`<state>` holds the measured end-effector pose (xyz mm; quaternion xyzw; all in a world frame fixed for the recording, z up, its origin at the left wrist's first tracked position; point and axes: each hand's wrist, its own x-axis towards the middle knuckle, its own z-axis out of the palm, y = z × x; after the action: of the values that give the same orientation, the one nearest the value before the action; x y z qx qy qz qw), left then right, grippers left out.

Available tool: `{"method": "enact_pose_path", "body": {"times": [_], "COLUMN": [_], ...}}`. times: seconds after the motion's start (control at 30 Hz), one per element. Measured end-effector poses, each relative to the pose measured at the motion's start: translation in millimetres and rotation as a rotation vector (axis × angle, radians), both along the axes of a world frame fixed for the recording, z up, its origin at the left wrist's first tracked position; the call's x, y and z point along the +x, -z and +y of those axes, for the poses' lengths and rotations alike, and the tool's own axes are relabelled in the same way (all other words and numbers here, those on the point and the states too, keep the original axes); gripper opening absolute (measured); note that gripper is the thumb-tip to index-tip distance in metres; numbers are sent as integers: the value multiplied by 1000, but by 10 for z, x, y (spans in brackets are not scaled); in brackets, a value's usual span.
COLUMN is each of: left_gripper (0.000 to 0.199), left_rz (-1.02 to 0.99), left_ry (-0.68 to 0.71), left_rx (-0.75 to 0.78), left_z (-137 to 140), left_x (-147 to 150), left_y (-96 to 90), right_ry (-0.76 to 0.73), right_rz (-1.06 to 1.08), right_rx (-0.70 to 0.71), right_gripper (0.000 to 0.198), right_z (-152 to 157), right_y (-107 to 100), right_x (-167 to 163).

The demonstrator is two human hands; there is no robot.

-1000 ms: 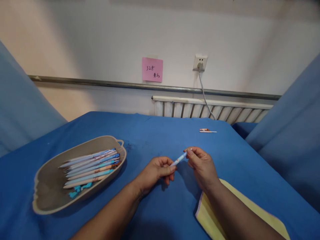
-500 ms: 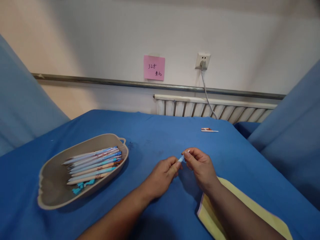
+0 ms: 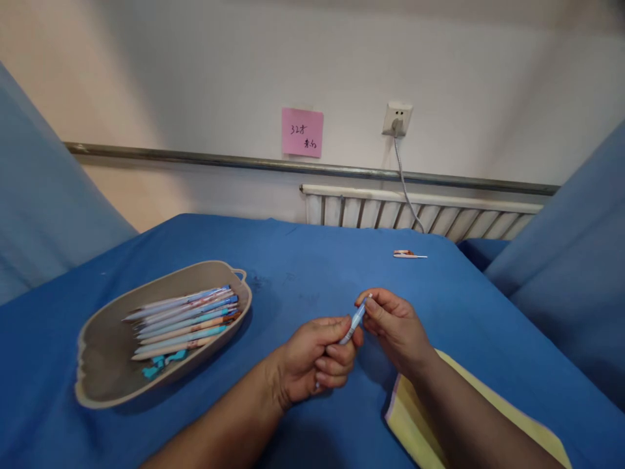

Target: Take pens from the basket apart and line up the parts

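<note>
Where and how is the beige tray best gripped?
The tray is probably best taken by its loop handle, from the right: the loop juts outward at the far right end, clear of the pens inside.

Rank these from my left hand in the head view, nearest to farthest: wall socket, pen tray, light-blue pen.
1. Light-blue pen: in your left hand.
2. Pen tray: to its left.
3. Wall socket: beyond, rightward, up on the wall.

Matt blue cloth (image 3: 312, 257) over the tabletop (image 3: 288, 286); toward the left edge, an oval grey-beige tray (image 3: 105, 355) of smooth, matt plastic. Smooth plastic for the slim pale-blue pen (image 3: 357, 318). Near right corner: matt yellow cloth (image 3: 414, 423). Past the far edge, dull grey metal rail (image 3: 244, 162).
</note>
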<state>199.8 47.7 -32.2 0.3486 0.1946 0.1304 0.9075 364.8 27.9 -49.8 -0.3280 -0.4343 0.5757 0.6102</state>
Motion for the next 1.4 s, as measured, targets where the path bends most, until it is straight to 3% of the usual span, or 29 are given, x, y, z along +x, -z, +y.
{"method": "enact_pose_path", "body": {"times": [0.1, 0.27, 0.4, 0.5, 0.63, 0.9, 1.23, 1.4], "left_gripper": [25, 32, 35, 35, 34, 35, 39, 33], "left_rz": [-3, 259, 369, 348, 264, 310, 269, 227], "left_ry": [10, -245, -322, -281, -199, -232, -279, -376], "left_rx": [19, 389, 617, 512, 347, 417, 377, 440], "left_z": [5, 8, 5, 1, 14, -8, 36, 27], "left_x": [-2, 67, 118, 101, 41, 78, 78, 85], "left_y": [-7, 49, 88, 75, 30, 12, 94, 103], "right_ry": [-12, 96, 167, 105, 32, 88, -72, 0], "right_rz": [-7, -131, -147, -144, -115, -143, -40, -65], "right_rx": [-5, -54, -82, -57, -34, -71, -35, -43], "right_gripper": [26, 29, 28, 22, 30, 22, 20, 21], "right_z": [2, 29, 41, 40, 33, 33, 13, 20], "right_y": [2, 24, 35, 47, 41, 51, 84, 86], "right_x": [2, -57, -81, -46, -22, -62, -22, -22]}}
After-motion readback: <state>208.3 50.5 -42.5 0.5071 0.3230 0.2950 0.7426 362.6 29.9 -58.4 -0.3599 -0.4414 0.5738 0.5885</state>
